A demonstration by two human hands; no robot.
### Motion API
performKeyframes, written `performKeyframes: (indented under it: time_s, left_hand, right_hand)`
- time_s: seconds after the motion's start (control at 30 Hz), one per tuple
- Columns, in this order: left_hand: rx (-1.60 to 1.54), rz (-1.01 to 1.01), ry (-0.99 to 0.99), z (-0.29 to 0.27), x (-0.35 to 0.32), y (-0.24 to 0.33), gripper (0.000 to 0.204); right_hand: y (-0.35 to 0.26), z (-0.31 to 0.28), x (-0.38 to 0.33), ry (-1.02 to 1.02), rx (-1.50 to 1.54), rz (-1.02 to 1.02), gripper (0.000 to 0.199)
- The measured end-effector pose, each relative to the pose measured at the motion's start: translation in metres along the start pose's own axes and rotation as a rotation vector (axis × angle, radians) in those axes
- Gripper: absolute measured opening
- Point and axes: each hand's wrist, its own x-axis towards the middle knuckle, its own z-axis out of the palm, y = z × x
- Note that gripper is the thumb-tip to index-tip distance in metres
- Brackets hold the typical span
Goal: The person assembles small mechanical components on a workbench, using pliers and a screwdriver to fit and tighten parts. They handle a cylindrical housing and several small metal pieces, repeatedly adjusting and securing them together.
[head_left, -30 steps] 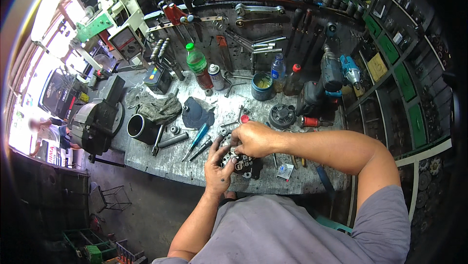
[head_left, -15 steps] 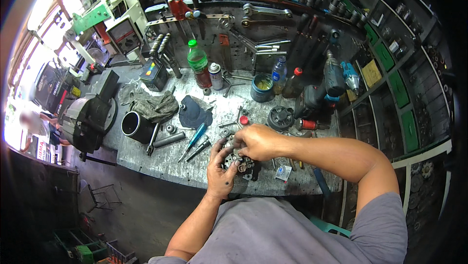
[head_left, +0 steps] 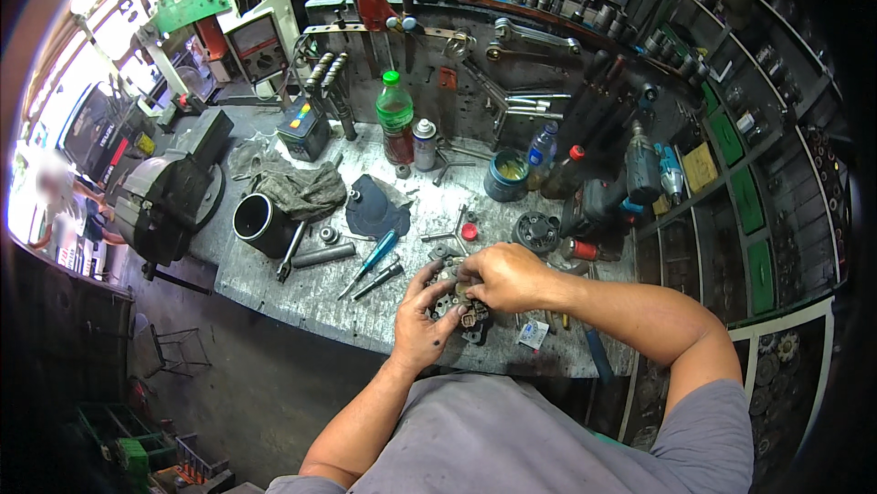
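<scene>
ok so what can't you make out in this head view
All in the head view:
What the right hand may be holding: hidden by the hand itself.
Part of the metal part on the bench: covered by the right hand and left hand.
Bottom of the black cylinder: lost in its dark inside.
Person at the far left: blurred.
Print on the small packet: too small.
Left sleeve: cut off by the lower edge.
</scene>
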Motion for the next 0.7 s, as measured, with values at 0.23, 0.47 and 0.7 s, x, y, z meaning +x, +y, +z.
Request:
performKeyframes:
  time_s: [0.23,0.47,0.7]
  left_hand:
    - [0.013,0.016,0.054,0.003,0.000,0.004,0.045]
    - [-0.078,-0.073,0.103,0.007,0.001,0.004,0.046]
    - [0.001,-0.120,0.129,0.017,-0.001,-0.003,0.055]
  right_hand:
    - [-0.005,0.007,0.000,0.027,-0.118,0.008,0.027]
    - [-0.007,0.011,-0.002,0.103,-0.122,-0.017,0.022]
    - [-0.012,0.009,0.001,0.028,-0.205,0.010,0.020]
